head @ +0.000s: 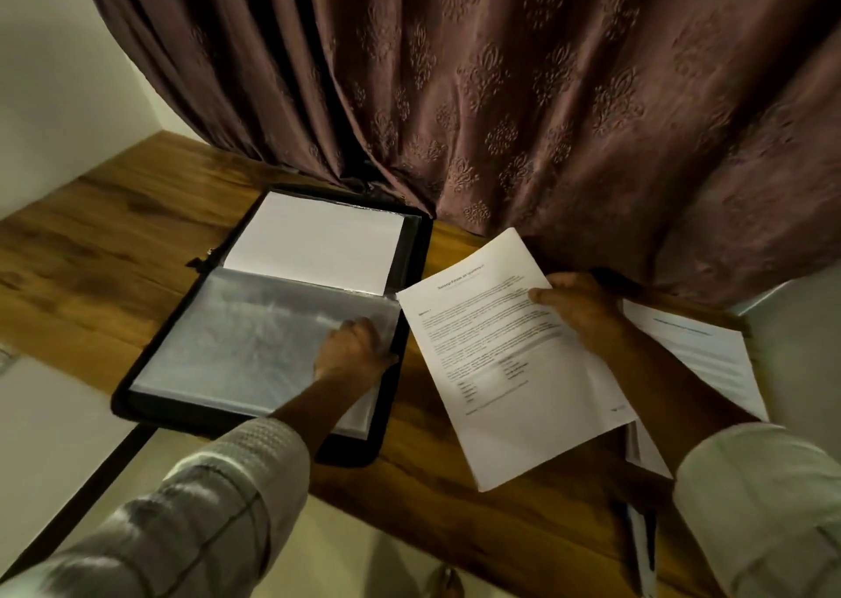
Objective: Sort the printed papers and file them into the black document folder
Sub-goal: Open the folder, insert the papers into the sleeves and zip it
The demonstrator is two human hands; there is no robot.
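The brown patterned curtain (500, 97) hangs across the far side and drapes down onto the wooden table (91, 242), which runs from far left to near right in front of you. The black document folder (415, 252) lies open on the left part of the table, its far edge close to the curtain and its near corner at the table's near edge. In its far half a blank white sheet (314, 242) lies flat; its near half shows a clear plastic sleeve (245, 338), shiny and wrinkled. Just right of the folder you hold up a printed sheet (500, 370), tilted, text facing you, its left corner near the folder's right edge. Beyond it, on the right of the table, a stack of printed papers (696, 352) is partly hidden by your forearm. Your left hand (352, 347) is at the sleeve's right edge with its fingers curled, gripping that edge as far as the blur allows. Your right hand (578, 306) grips the printed sheet at its right side, thumb on top, fingers behind the paper. A dark pen-like object (641, 547) lies near the table's near right edge, too blurred to identify.
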